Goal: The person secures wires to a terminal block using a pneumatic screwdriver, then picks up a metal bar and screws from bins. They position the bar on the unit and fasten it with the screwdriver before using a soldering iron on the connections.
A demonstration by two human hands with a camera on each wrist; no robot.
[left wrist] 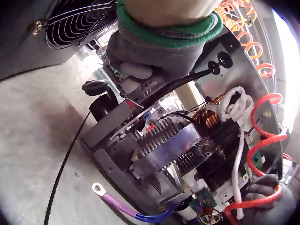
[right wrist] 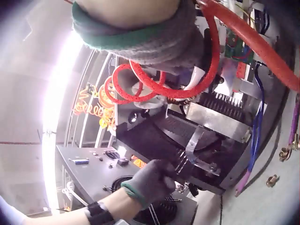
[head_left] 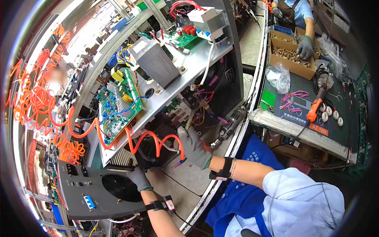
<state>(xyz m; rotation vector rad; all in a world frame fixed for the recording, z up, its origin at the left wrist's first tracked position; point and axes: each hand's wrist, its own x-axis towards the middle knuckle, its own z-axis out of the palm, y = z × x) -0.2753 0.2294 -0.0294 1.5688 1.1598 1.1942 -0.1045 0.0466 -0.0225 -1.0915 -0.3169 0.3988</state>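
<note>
My gloved left hand (head_left: 139, 178) curls its fingers round the edge of an open metal chassis (left wrist: 108, 161), beside the dark panel with the round fan grille (head_left: 118, 187). A black cable (left wrist: 176, 86) runs close under those fingers. The gloved right hand (head_left: 194, 147) reaches into the chassis among wires and parts; its fingertips are partly hidden, and I cannot tell whether they grip anything. A red coiled hose (head_left: 158, 148) hangs right by it. In the left wrist view, a white cable (left wrist: 239, 164) passes next to that hand. A purple-sleeved ring terminal (left wrist: 105, 194) sticks out nearby.
Above the hands is a metal shelf bearing a green circuit board (head_left: 122, 106) and a grey transformer (head_left: 154, 61). A metal power tool (head_left: 231, 124) lies to the right. On the side bench are an orange-handled tool (head_left: 316, 104), boxes of screws (head_left: 292, 67) and another person's gloved hand (head_left: 305, 48).
</note>
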